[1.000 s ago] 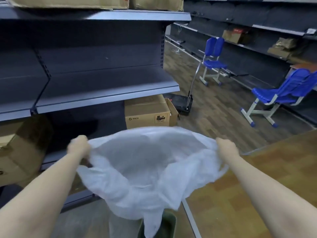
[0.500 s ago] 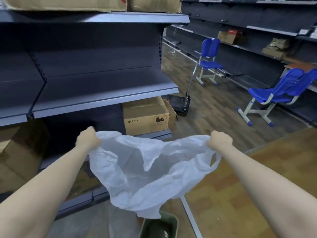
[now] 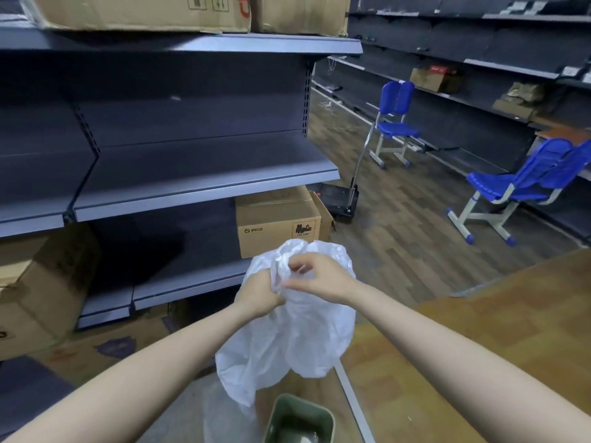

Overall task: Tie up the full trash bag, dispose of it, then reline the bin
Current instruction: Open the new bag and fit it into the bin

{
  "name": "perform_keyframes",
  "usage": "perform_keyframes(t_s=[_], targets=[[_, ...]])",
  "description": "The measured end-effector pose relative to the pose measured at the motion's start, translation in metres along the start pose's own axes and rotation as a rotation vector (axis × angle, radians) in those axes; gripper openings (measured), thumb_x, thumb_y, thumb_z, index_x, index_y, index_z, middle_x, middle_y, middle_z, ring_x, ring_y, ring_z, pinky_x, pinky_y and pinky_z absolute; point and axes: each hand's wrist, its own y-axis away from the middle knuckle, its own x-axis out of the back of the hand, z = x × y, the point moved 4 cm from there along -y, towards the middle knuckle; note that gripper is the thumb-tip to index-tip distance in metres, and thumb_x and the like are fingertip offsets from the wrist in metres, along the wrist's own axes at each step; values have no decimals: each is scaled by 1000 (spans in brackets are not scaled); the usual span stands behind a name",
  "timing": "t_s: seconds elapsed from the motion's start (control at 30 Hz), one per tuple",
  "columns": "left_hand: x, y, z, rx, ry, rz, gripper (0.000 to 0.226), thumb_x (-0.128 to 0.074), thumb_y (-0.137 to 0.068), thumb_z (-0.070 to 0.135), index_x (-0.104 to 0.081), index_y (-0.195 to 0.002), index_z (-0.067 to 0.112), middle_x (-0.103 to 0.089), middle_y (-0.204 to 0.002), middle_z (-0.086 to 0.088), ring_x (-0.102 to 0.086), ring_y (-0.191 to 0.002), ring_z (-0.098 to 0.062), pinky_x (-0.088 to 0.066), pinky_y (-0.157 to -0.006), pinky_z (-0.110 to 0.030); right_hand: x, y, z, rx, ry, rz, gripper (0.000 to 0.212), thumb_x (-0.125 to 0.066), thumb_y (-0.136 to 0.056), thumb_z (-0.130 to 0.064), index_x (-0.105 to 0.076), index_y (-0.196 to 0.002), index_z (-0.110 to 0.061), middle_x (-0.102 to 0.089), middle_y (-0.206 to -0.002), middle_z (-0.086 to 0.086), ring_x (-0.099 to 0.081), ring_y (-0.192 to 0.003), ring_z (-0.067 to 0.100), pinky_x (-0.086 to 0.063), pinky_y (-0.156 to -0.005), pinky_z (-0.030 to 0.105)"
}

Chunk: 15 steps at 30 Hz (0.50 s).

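Both hands meet at the frame's centre: the left hand (image 3: 260,290) grips and the right hand (image 3: 316,276) pinches the gathered mouth of the white trash bag (image 3: 297,340), which hangs above the green bin (image 3: 299,422) at 6 o'clock. Something pale lies inside the bin. At 12 o'clock of the hands, a cardboard box (image 3: 276,222) reads "PICO" on grey shelving (image 3: 204,174); the floor (image 3: 399,212) is wood-patterned.

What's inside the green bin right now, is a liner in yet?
The green bin sits below the white bag that both hands grip. Something pale lies at its bottom; what it is I cannot tell. No liner drapes its visible rim. The frame's edge cuts off its near side.
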Motion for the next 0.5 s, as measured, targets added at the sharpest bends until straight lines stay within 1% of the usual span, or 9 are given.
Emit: perform_keyframes(t_s=[0.03,0.07,0.1,0.13,0.2,0.3,0.4,0.47,0.5], targets=[[5,1,1,-16,-32,10,31,-60,-72,9,-36,-57,23,-43,-55,7,-44,-55,-17,-29,-44,-22,8,3,5,63,204,82,51,-76,-69,-48,-62,-103,-13,-59,-106,3,-51,-102,12,-38,-89,29],[10,3,4,-39,-50,17,31,-58,-72,11,-33,-57,21,-42,-56,5,-42,-58,-18,-28,-49,-25,16,8,12,106,378,154,81,-79,-59,-57,-53,-124,-15,-51,-128,1,-43,-121,14,-33,-101,31],[15,5,7,-60,-56,17,32,-57,-72,12,-30,-57,19,-40,-57,3,-38,-57,-18,-27,-51,-27,24,11,23,101,481,197,109,-80,-51,-61,-36,-141,-16,-34,-146,2,-27,-138,18,-24,-111,37],[21,7,13,-87,-66,16,34,-56,-72,11,-27,-55,18,-37,-55,3,-34,-55,-16,-25,-51,-27,31,15,38,45,531,215,131,-81,-46,-64,-16,-150,-16,-13,-157,0,-7,-146,20,-12,-117,45],[34,13,26,-166,-87,-14,40,-56,-72,8,-24,-51,18,-32,-50,4,-28,-49,-13,-21,-49,-29,45,23,73,-136,536,198,155,-81,-40,-67,17,-150,-18,20,-158,-4,21,-146,21,4,-116,54],[46,22,44,-272,-50,-99,45,-54,-72,-1,-20,-47,18,-25,-48,3,-20,-48,-13,-16,-49,-28,52,28,110,-292,465,93,165,-84,-36,-66,32,-143,-20,27,-156,-5,30,-142,21,10,-115,57],[54,26,55,-300,-28,-102,48,-50,-77,-4,-16,-51,17,-18,-48,5,-16,-46,-12,-12,-46,-22,35,22,97,-253,202,17,161,-88,-40,-56,34,-142,-26,11,-159,-10,24,-144,14,15,-114,53],[56,27,61,-281,-71,-61,48,-49,-83,0,-15,-55,19,-21,-37,5,-26,-38,-10,-22,-36,-16,17,13,75,-182,119,2,156,-86,-42,-53,29,-145,-29,6,-156,-16,22,-143,11,14,-114,49],[56,29,65,-288,-93,-42,49,-49,-85,2,-16,-55,20,-27,-34,7,-31,-37,-4,-30,-39,-10,8,8,64,-159,87,-9,146,-84,-49,-49,23,-148,-28,7,-156,-15,22,-143,11,13,-114,47]])
